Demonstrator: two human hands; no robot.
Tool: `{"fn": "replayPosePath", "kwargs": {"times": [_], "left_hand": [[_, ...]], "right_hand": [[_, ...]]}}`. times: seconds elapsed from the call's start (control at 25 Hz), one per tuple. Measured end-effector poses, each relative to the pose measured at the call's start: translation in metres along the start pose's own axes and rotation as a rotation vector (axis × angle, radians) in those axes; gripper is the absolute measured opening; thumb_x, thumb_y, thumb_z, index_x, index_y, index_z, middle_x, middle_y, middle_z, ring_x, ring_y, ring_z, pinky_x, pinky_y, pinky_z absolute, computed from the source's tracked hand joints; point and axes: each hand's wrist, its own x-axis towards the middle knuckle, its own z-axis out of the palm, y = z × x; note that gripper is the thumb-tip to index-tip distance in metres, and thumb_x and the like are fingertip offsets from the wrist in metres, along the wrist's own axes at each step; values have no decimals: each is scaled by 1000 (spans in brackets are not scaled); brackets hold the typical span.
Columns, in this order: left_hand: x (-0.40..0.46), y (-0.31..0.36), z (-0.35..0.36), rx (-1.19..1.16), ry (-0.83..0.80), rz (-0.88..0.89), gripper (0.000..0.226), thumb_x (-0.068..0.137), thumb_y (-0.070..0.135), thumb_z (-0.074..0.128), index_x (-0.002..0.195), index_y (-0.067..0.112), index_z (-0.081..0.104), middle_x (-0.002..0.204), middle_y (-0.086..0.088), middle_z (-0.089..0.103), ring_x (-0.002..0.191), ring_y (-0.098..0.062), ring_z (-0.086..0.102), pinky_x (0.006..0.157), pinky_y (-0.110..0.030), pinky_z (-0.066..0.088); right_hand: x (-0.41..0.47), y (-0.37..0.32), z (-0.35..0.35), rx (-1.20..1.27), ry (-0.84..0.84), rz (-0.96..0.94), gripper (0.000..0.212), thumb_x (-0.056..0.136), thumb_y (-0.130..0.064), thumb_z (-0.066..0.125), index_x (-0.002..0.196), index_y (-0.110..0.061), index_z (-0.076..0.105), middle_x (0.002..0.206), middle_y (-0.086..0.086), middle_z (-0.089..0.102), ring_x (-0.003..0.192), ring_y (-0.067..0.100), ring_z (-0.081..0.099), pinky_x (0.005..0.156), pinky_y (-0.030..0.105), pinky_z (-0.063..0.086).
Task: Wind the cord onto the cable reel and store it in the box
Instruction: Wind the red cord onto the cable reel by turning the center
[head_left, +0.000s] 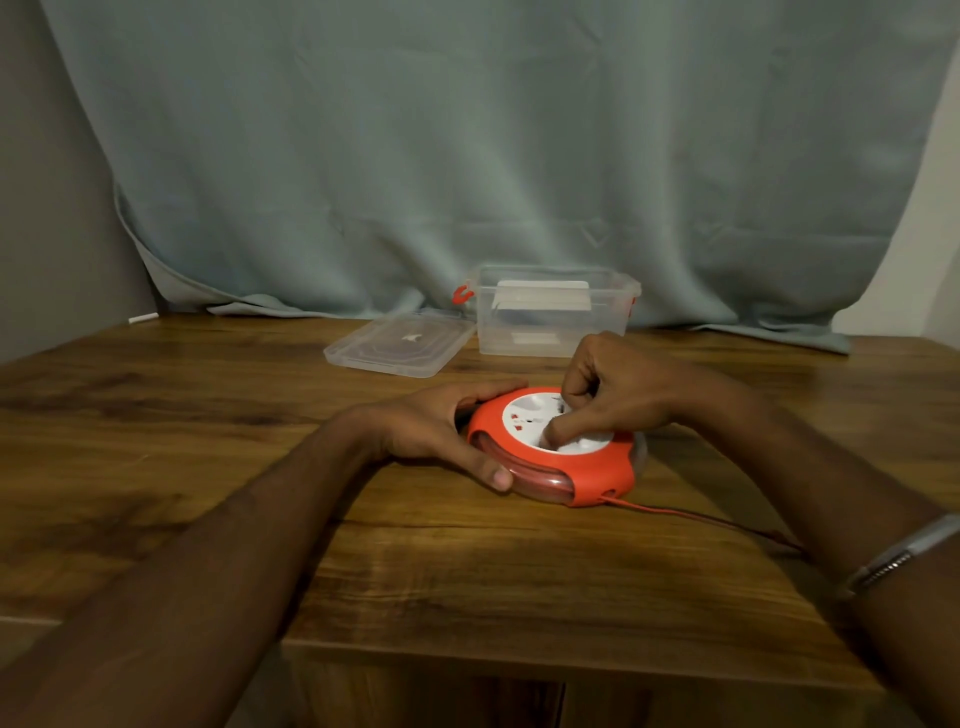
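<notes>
Winding underway | left grip (441, 431) grasps cable reel (556, 457) rim | right grip (608, 395) clenched on hub | cord (691, 519) trails right, unwound | box (550, 317) beyond, open, unfilled

One reel (558, 457), one box (550, 317), one lid (400, 345), two hands (431, 426).

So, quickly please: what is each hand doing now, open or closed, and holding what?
Left hand: grips the side of the cable reel.
Right hand: fingers curled, pressing into the reel's white centre; an actual grip cannot be told.
</notes>
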Motion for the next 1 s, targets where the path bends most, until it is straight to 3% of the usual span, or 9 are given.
{"fn": "replayPosePath", "kwargs": {"times": [0.16, 0.28, 0.4, 0.48, 0.56, 0.72, 0.88, 1.0], "left_hand": [[0, 0, 0, 11, 32, -4, 132, 52, 52, 98, 164, 44, 28, 162, 19, 42, 146, -7, 44, 126, -39, 35], [0, 0, -1, 9, 27, -13, 134, 52, 53, 99, 164, 44, 27, 162, 18, 43, 145, -7, 45, 126, -40, 35], [1, -1, -1, -1, 10, -5, 137, 50, 54, 101, 165, 42, 27, 162, 18, 43, 146, -7, 44, 127, -39, 33], [0, 0, -2, 8, -24, -2, 141, 47, 58, 101, 165, 43, 26, 165, 18, 39, 149, -8, 41, 128, -39, 31], [-1, 1, -3, 6, -54, -5, 137, 50, 52, 100, 164, 45, 25, 165, 19, 37, 149, -6, 39, 127, -36, 31], [-4, 4, -2, -8, -55, 20, 126, 54, 43, 95, 161, 46, 29, 154, 29, 44, 139, 10, 44, 117, -20, 36], [-1, 3, -2, 5, -17, 20, 127, 54, 48, 97, 162, 44, 30, 162, 20, 42, 146, -3, 43, 125, -33, 34], [-2, 4, -2, 4, 1, 7, 128, 53, 49, 97, 162, 44, 30, 160, 20, 43, 144, -4, 45, 122, -30, 37]], "right_hand": [[7, -2, 9, -53, 61, -4, 67, 84, -44, 82, 37, -15, 45, 37, -6, 36, 40, 11, 38, 54, 35, 33], [6, -1, 6, -33, 68, -83, 54, 86, -36, 82, 48, -17, 47, 44, -7, 43, 46, 7, 40, 56, 33, 36], [-1, 11, -10, 133, 45, -122, 29, 76, 1, 80, 82, -15, 56, 80, -7, 72, 54, 5, 45, 55, 27, 40], [-6, 16, -18, 214, -72, -70, 47, 72, 11, 78, 104, -10, 51, 113, -4, 78, 57, 14, 45, 53, 26, 41], [-6, 19, -18, 226, -157, -43, 51, 75, 14, 79, 108, -9, 47, 123, -5, 77, 56, 15, 43, 52, 24, 41], [-5, 18, -18, 268, -159, -34, 58, 74, 15, 83, 102, -14, 41, 121, 4, 77, 51, 10, 40, 48, 22, 38], [-6, 14, -12, 146, -45, 25, 64, 68, -9, 97, 99, -19, 42, 104, 10, 76, 56, 6, 44, 51, 20, 42], [-7, 8, -9, 69, 13, 19, 60, 67, -16, 98, 95, -19, 45, 93, 7, 74, 57, -4, 54, 54, 15, 42]]}}
